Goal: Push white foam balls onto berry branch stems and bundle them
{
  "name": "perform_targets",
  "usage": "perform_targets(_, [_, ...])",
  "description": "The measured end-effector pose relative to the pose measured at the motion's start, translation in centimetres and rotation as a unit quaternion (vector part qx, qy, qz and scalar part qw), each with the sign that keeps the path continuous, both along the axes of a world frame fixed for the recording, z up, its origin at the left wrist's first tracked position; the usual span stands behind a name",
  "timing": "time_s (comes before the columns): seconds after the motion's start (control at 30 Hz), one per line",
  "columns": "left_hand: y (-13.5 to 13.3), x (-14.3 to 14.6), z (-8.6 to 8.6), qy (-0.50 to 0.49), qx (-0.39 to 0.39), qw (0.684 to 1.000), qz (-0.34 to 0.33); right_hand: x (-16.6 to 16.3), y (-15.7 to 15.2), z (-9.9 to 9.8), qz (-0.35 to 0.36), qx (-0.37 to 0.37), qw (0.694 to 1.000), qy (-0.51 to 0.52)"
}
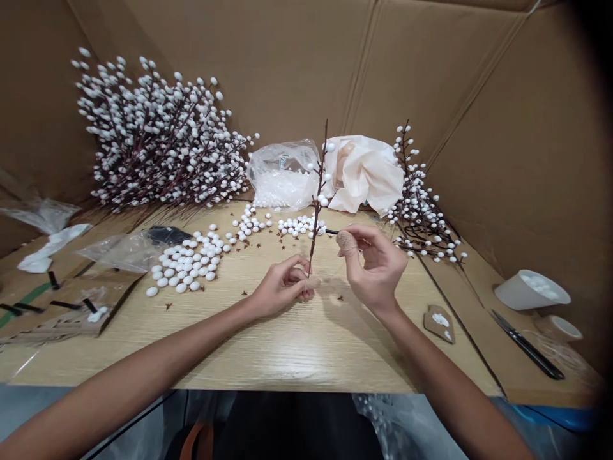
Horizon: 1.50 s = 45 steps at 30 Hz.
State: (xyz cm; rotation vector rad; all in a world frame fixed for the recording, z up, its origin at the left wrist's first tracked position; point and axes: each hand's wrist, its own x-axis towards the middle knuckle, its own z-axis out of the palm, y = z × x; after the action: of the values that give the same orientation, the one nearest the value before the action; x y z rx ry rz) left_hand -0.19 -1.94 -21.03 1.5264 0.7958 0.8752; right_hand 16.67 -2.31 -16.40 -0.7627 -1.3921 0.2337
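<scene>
My left hand (282, 286) pinches the thin lower end of a dark brown artificial branch (315, 223), which stands almost upright. Several white berries sit along its middle and upper part, while the tip is bare. Between the fingertips of my right hand (376, 265) is a short thin black stick (331, 232). It points left at the branch, with its end close to a white berry; whether they touch I cannot tell. Behind the branch, loose white berries (299, 225) lie on the wooden table (297, 358). More loose berries (186, 265) are spread out left of my left hand.
Finished-looking berry branches (163, 134) are heaped at the back left, fewer branches (424, 198) at the right. A plastic bag (285, 172) and crumpled paper (366, 172) stand behind. Rightward lie a smeared cardboard scrap (438, 322), a knife (529, 348) and a white cup (514, 291).
</scene>
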Motion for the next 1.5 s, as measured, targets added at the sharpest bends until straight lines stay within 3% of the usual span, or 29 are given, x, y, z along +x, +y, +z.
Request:
perform_targets(0.27, [-0.1, 0.1, 0.0, -0.01, -0.004, 1.0, -0.007, 1.0, 0.3, 1.7, 0.012, 0.009, 0.993, 0.12])
perform_targets(0.5, [-0.2, 0.0, 0.3, 0.022, 0.022, 0.999, -0.036, 2.2, 2.3, 1.7, 0.006, -0.068, 0.973, 0.221])
perform_targets(0.9, [-0.5, 0.0, 0.9, 0.078, 0.047, 0.995, -0.045, 1.4, 1.1, 2.3, 0.034, -0.09, 0.984, 0.149])
perform_targets(1.5, [-0.5, -0.1, 0.6, 0.074, 0.046, 0.995, -0.047, 1.6, 0.9, 2.5, 0.033, -0.067, 0.984, 0.162])
